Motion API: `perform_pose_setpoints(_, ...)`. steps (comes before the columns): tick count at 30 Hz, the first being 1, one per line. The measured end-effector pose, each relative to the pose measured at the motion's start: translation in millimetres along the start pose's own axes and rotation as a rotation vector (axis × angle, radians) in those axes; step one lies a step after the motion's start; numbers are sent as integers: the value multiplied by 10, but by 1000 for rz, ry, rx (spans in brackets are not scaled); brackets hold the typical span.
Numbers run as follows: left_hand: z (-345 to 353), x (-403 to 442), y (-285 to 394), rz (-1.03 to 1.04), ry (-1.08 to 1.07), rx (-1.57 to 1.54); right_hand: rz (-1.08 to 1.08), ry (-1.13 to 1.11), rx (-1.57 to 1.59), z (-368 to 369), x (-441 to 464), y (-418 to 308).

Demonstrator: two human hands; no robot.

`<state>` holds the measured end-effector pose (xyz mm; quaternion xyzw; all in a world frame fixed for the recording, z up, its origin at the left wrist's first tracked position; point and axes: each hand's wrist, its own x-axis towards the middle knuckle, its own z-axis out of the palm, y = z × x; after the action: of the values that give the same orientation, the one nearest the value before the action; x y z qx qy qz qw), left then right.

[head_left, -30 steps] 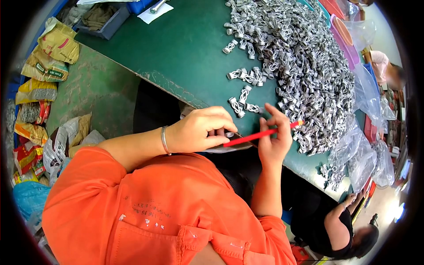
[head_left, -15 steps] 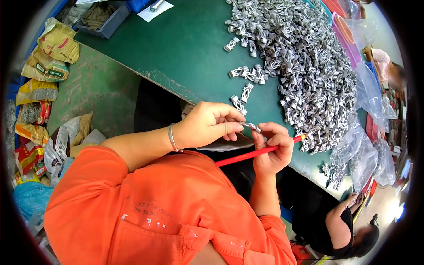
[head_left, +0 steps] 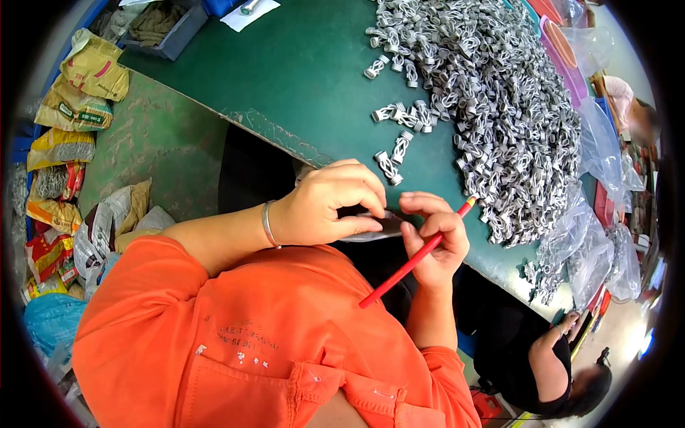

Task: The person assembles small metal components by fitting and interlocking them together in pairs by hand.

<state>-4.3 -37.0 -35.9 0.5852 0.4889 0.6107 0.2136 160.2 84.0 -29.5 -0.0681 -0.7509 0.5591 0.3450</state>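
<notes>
Left hand (head_left: 332,203): curled, grip indiscernible. Right hand (head_left: 439,246): clamped on red pencil (head_left: 399,272). Grey pieces (head_left: 517,132): heaped on tabletop (head_left: 300,71), two o'clock.

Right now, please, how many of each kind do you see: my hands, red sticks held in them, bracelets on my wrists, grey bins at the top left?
Left hand and right hand: 2
Red stick: 1
Bracelet: 1
Grey bin: 1
Total: 5
</notes>
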Motion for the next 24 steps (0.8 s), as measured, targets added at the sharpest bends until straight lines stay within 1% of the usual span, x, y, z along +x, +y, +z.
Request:
perform_pose_setpoints(1, -3, -21, -5, -36, 10, 66, 26, 20, -77, 10, 13, 6)
perform_pose_setpoints(2, -3, -33, -10, -73, 20, 132, 43, 40, -234, 32, 14, 31)
perform_pose_setpoints(4, 9, -31, -19, -74, 49, 153, -63, 21, -514, 98, 139, 85)
perform_pose_setpoints(6, 28, -24, -17, -157, 132, 103, -63, 16, -604, 160, 182, 155)
perform_pose_setpoints(7, 17, -38, -44, -136, 123, 120, -63, 42, -590, 163, 176, 174)
perform_pose_setpoints(8, 17, -36, -15, -136, 125, 124, -63, 66, -574, 169, 167, 190)
perform_pose_setpoints(10, 41, -26, 61, -314, 220, 11, 145, 224, -331, 182, 104, 177)
perform_pose_setpoints(11, 28, -46, 22, -325, 191, 12, 307, 276, -16, 168, 89, 136)
perform_pose_setpoints(12, 30, -46, 10, -326, 190, 11, 417, 284, 208, 139, 115, 36)
perform_pose_setpoints(14, 43, -42, -1, -353, 201, -56, 525, 285, 412, 77, 118, -32)
perform_pose_setpoints(15, 46, -43, -7, -353, 200, -59, 527, 283, 496, 74, 109, -31)
perform_pose_setpoints(17, 42, -55, -11, -399, 77, -188, 528, 270, 536, 71, 100, -43)
perform_pose_setpoints(18, 52, -60, -11, -400, 77, -188, 529, 256, 577, 71, 94, -47)
perform_pose_setpoints(19, 70, -63, -9, -414, 87, -301, 529, 256, 578, 73, 81, -42)
perform_pose_setpoints(20, 82, -63, -8, -427, 96, -414, 472, 243, 503, 77, 61, -29)
perform_pose_setpoints(21, 85, -56, -7, -428, 96, -414, 414, 229, 429, 82, 41, -13)
perform_pose_setpoints(22, 84, -46, -3, -348, 106, -369, 356, 214, 355, 86, 25, -3)
perform_pose_setpoints(23, 77, -39, 6, -269, 117, -324, 335, 202, 331, 87, 7, -5)
perform_pose_setpoints(24, 56, -30, 30, -270, 118, -324, 336, 201, 332, 84, -7, 4)
